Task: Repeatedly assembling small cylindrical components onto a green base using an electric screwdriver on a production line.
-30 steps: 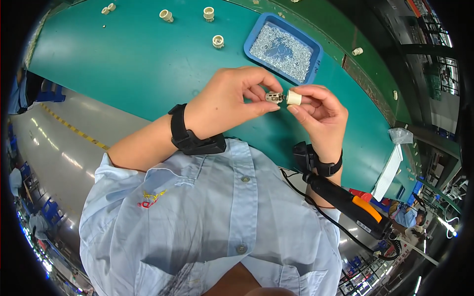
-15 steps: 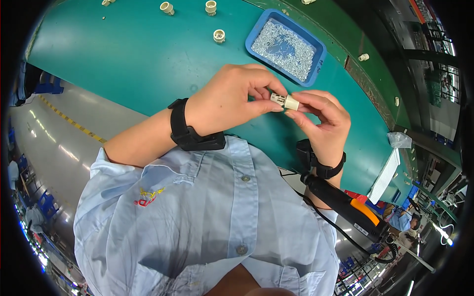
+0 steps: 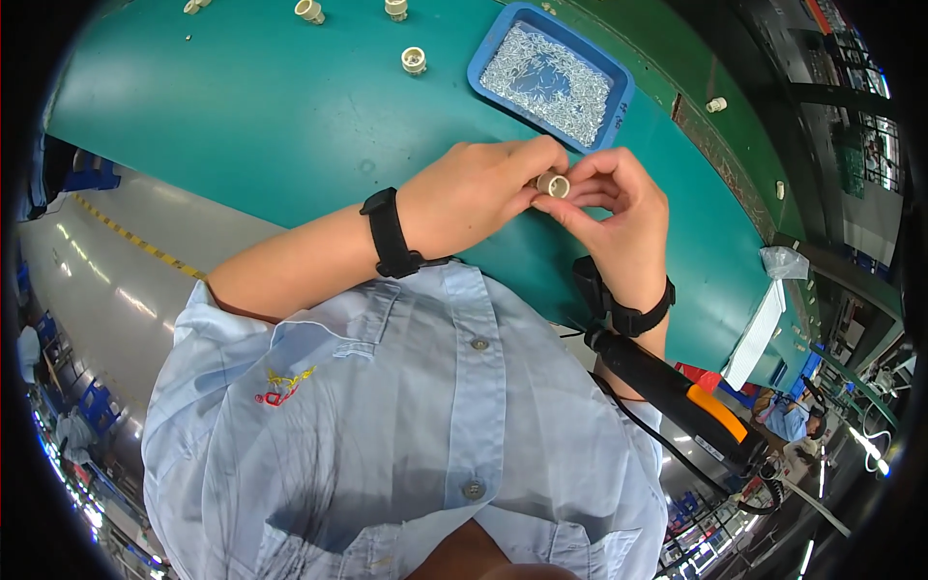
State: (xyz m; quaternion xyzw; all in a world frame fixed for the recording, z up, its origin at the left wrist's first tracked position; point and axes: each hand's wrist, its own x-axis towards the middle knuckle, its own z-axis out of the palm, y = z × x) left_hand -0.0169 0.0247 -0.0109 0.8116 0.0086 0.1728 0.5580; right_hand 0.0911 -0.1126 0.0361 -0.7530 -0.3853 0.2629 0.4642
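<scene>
since the earlier frame, the cream cylindrical socket has been turned until its open end faces the camera. at left, loose cream sockets are spread on the green tabletop. the turned socket is gripped narrowly between the left hand and the right hand, near the blue tray, by which tiny metal pins are held. farther right, a black-and-orange corded tool is seen beside the right forearm.
</scene>
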